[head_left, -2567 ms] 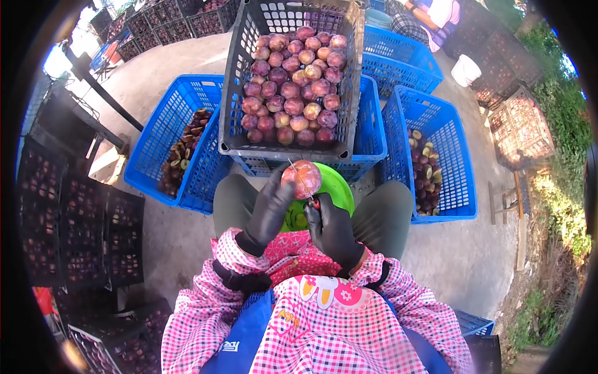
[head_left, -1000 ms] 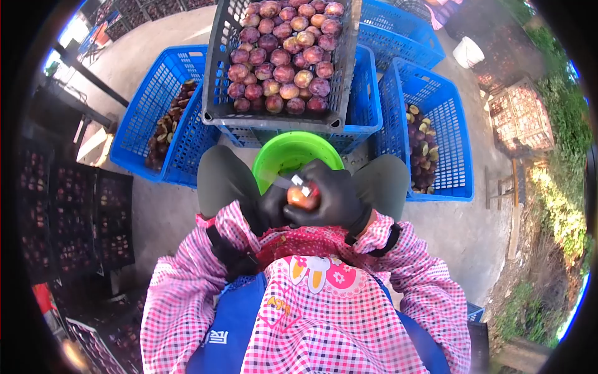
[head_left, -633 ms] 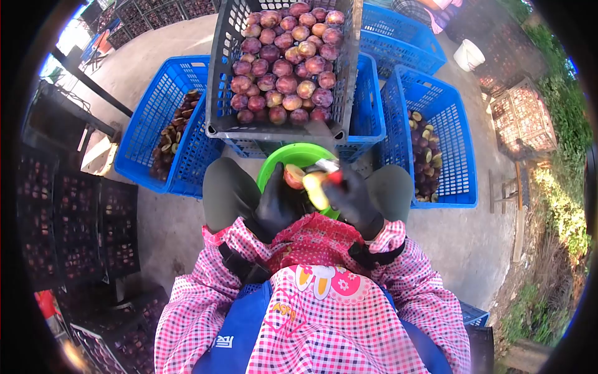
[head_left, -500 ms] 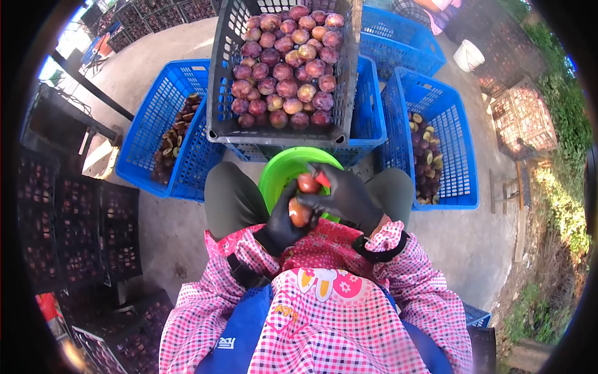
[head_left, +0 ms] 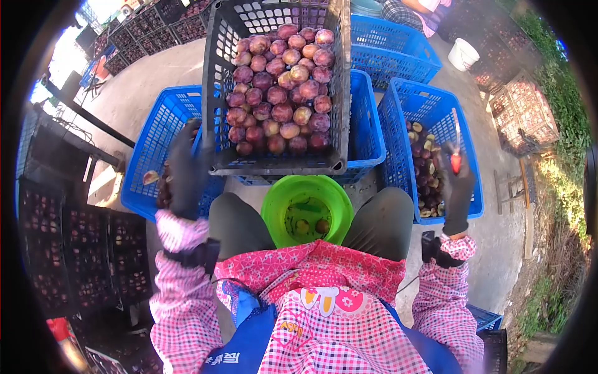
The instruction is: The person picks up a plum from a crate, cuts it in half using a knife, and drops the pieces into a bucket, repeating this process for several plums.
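My left hand (head_left: 187, 171), in a dark glove and blurred by motion, is over the left blue crate (head_left: 140, 181); a cut plum piece (head_left: 151, 177) shows beside it. My right hand (head_left: 458, 181), gloved too, is over the right blue crate (head_left: 470, 159), which holds cut plums (head_left: 427, 171). Its fingers are wrapped round a red-handled knife (head_left: 456, 163), blade pointing up. Between my knees stands a green bucket (head_left: 271, 215) with a few plums (head_left: 322, 225) at its bottom. A black crate (head_left: 215, 124) full of whole plums (head_left: 280, 93) rests ahead on a blue crate (head_left: 370, 131).
Another blue crate (head_left: 398, 47) and a white bucket (head_left: 463, 55) stand at the back right, near a seated person (head_left: 414, 12). Stacked dark crates (head_left: 81, 243) line the left side. A wooden stool (head_left: 514, 190) is at the right.
My hands have parted from above the green bucket, the left going left and the right going right with the knife. The two plums held between them are gone from there, and the bucket's inside shows.
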Action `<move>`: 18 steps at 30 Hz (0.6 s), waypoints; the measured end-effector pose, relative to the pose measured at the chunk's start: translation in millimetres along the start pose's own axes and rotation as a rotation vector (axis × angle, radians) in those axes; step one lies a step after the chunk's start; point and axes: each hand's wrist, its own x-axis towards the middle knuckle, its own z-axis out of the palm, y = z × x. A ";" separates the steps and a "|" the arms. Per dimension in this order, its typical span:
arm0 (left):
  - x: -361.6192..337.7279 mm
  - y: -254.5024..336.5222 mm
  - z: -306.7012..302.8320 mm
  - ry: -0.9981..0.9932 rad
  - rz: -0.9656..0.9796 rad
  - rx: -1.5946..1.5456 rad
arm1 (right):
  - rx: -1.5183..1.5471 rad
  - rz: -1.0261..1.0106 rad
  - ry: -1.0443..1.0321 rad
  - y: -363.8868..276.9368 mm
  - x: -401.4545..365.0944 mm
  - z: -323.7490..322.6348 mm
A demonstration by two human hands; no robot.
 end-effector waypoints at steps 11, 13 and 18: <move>91.5 2.1 216.9 -0.674 0.558 0.789 | 0.017 -0.031 -0.180 -14.2 -22.5 42.8; 98.5 10.2 212.6 -0.699 0.551 0.822 | -0.021 -0.127 -0.165 -10.9 -24.9 48.1; 71.3 49.2 117.6 -0.770 -0.223 -0.652 | 0.307 0.120 -0.418 -19.8 -43.3 58.9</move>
